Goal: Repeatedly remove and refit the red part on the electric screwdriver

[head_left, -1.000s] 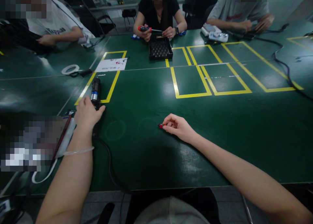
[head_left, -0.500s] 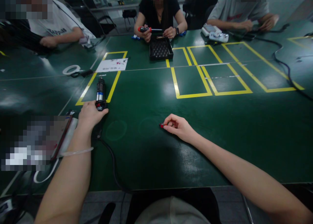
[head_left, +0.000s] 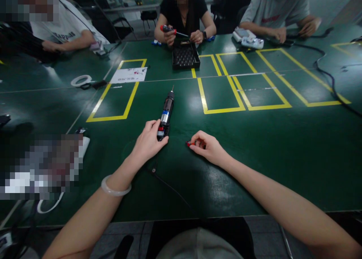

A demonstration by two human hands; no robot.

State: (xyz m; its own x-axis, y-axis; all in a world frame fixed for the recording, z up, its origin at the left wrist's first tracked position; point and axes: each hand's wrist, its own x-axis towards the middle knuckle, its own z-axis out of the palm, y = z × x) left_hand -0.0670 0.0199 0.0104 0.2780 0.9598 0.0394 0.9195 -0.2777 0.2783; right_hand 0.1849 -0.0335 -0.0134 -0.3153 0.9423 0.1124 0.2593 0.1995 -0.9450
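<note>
Left hand (head_left: 149, 140) wrapped round rear of driver (head_left: 166, 114), bit pointing away from you across counter (head_left: 240, 183). Cord (head_left: 172, 187) runs back your way. Right hand (head_left: 207, 146) near driver, off to its right, fingertips pinching small red piece (head_left: 188, 143). Yellow tape (head_left: 224, 111) outlines beyond, either side of driver.

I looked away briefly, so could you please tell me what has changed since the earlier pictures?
The left hand has brought the electric screwdriver rightward, toward the right hand; its cable shifted too. The right hand stayed put, holding the small red piece.
</note>
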